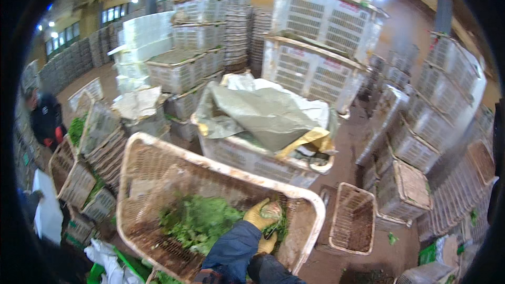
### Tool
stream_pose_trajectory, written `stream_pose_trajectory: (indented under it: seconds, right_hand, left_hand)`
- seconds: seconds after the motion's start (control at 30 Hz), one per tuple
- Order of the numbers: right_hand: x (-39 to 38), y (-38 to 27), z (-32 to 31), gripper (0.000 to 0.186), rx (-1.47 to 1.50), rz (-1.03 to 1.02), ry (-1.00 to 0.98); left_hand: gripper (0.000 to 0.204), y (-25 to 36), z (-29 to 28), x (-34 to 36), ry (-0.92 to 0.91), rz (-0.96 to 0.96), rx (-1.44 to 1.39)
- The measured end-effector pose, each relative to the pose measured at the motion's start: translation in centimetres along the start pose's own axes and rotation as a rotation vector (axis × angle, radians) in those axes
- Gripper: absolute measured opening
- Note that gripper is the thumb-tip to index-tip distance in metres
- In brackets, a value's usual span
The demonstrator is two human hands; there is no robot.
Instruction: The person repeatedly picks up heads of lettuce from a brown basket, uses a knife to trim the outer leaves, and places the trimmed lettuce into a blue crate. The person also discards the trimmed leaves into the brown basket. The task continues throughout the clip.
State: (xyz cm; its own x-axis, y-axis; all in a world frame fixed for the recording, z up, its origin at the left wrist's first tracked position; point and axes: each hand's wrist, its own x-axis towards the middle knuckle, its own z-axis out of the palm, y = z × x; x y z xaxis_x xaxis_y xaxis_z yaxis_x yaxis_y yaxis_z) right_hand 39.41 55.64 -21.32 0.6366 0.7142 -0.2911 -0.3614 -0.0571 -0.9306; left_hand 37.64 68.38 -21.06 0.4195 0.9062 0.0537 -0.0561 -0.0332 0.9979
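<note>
Inside a large, dirt-stained plastic crate (158, 152), my left hand (256, 216) in a yellow glove is closed round a bunch of leafy greens (272, 210). The bunch's pale, pinkish stem end faces up. Just below it my right hand (267, 243), also gloved in yellow, is closed close against the leaves. Something thin and dark shows by its fingers, too small to name. To the left of my hands a heap of loose green leaves (202, 221) lies on the crate's floor.
Beyond the crate stands another crate (236, 155) covered by a grey-green sheet (258, 110). An upright crate (353, 218) sits on the floor to the right. Tall crate stacks (315, 68) rise behind. A person in dark clothes (46, 118) is at far left.
</note>
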Motion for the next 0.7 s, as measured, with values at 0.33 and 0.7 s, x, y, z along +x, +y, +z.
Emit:
stream_pose_trajectory:
  seconds: [0.33,0.7]
  right_hand:
    - [-22.8,-18.5,-1.9,0.096,-0.822,-1.156,-0.961]
    - [-35.8,-9.3,-0.9,0.082,-0.585,-0.855,-1.552]
  left_hand:
    - [0.039,16.0,-19.2,-35.0,0.910,0.061,-0.227]
    - [0.081,19.1,-11.2,-62.1,0.999,0.251,0.037]
